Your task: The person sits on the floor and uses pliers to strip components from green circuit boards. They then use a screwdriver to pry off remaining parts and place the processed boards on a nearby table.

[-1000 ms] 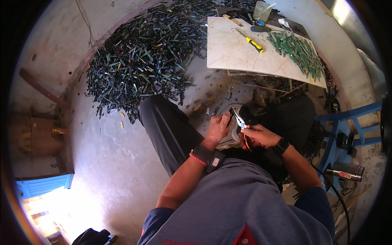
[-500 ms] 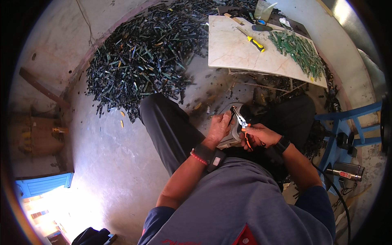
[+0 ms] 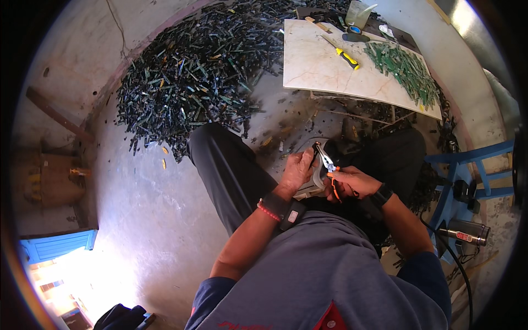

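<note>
Between my knees, my right hand (image 3: 353,182) is closed around the orange handles of a pair of pliers (image 3: 328,163). The silver jaws point up and left, their tips meeting a small dark strip (image 3: 315,156). That strip is pinched in my left hand (image 3: 297,171), mostly hidden by the fingers. Whether the jaws bite on the strip or only touch it I cannot tell. Just beneath both hands is a grey object (image 3: 319,179), partly covered by them.
A big heap of dark strips (image 3: 187,77) covers the floor ahead on the left. On a pale board (image 3: 311,66) lie a yellow-and-black screwdriver (image 3: 347,58) and a pile of green strips (image 3: 404,74); a plastic jug (image 3: 357,15) stands behind. At right are a blue chair (image 3: 454,168) and a steel flask (image 3: 467,232).
Both hands and the pliers have barely shifted, staying together at the dark strip. The whole view has moved very slightly.
</note>
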